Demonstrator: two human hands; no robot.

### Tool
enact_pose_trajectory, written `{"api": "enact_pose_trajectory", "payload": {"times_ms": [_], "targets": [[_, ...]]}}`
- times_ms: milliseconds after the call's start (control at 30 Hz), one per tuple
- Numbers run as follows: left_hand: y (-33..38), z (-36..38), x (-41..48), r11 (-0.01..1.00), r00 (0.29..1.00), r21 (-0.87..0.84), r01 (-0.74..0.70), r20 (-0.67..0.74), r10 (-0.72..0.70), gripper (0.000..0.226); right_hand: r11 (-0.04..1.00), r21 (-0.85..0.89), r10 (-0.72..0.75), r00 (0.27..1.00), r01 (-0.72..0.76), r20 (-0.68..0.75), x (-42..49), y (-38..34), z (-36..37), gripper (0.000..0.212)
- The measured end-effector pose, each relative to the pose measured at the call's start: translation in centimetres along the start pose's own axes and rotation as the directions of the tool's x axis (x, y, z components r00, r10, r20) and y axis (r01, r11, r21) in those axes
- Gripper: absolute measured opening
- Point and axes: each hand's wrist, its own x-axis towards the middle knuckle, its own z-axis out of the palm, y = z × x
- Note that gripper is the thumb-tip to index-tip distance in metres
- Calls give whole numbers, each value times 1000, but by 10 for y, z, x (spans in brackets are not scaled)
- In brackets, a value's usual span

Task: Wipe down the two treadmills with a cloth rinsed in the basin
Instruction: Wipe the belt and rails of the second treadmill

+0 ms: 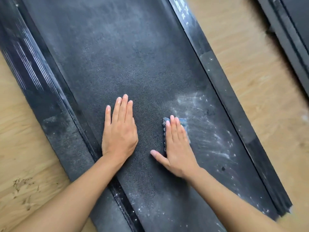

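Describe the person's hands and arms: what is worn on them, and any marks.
The left hand and right hand wear no gloves, and no rings show. The left forearm and right forearm have no sleeve, watch or bracelet in view up to the picture's edge. The nails are short and look unpainted. No marks show on either.

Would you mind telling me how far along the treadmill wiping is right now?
Little looks finished: the belt is darker in one middle patch, yet dusty elsewhere. In hand: the right hand presses the blue cloth flat on the belt, the left hand rests flat beside it. Left: the white streaks right of the cloth, the dusty side rail and the second treadmill.
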Motion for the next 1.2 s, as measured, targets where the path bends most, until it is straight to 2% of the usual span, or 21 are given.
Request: {"api": "enact_pose_trajectory", "payload": {"times_ms": [133, 200, 300, 400, 467, 567, 667, 767, 867, 1000, 1067, 1133, 1200], "targets": [[0, 3, 3, 1000, 1000, 29, -1, -30, 2, 59, 991, -56, -131, 981, 124, -144, 130, -14, -36, 106], [2, 3, 3, 1000, 999, 25, -4, -38, 5, 58, 985, -88, -159, 977, 148, -143, 129, -1, -40, 107], [4, 2, 1, 1000, 999, 29, 5, -42, -3, 57, 969, -147, -205, 978, 198, -31, 33, 40, -23, 107], [4, 3, 2, 1000, 999, 27, -5, -47, 6, 57, 966, -185, -175, 984, 179, 41, -108, 84, 10, 105], [4, 4, 3, 999, 999, 34, -5, -39, 7, 58, 955, -238, -161, 984, 176, 79, -159, 99, 22, 105], [6, 6, 1, 999, 999, 32, -1, -39, 2, 59, 967, -192, -157, 986, 166, 63, -114, 91, 19, 109], [4, 7, 1, 1000, 999, 28, -9, -44, 10, 59, 974, -156, -176, 981, 162, -79, 15, 61, -10, 109], [1, 7, 2, 999, 999, 24, -21, -48, 22, 59, 982, -143, -144, 979, 123, -147, 109, 41, -43, 108], [0, 5, 2, 999, 998, 14, -34, -47, 35, 59, 973, -170, -176, 978, 156, -108, 79, 58, -39, 108], [2, 5, 1, 999, 998, 8, -33, -49, 34, 59, 968, -192, -155, 987, 160, 44, -78, 106, -5, 108], [3, 5, 3, 999, 998, 11, -33, -45, 34, 60, 965, -220, -126, 988, 143, 92, -118, 115, 2, 108], [5, 6, 4, 1000, 998, 11, -24, -49, 25, 59, 975, -178, -117, 988, 135, 104, -89, 116, -3, 111], [4, 8, 4, 1000, 999, 2, -24, -47, 24, 59, 989, -112, -87, 994, 93, 58, -9, 98, -23, 114]]}}
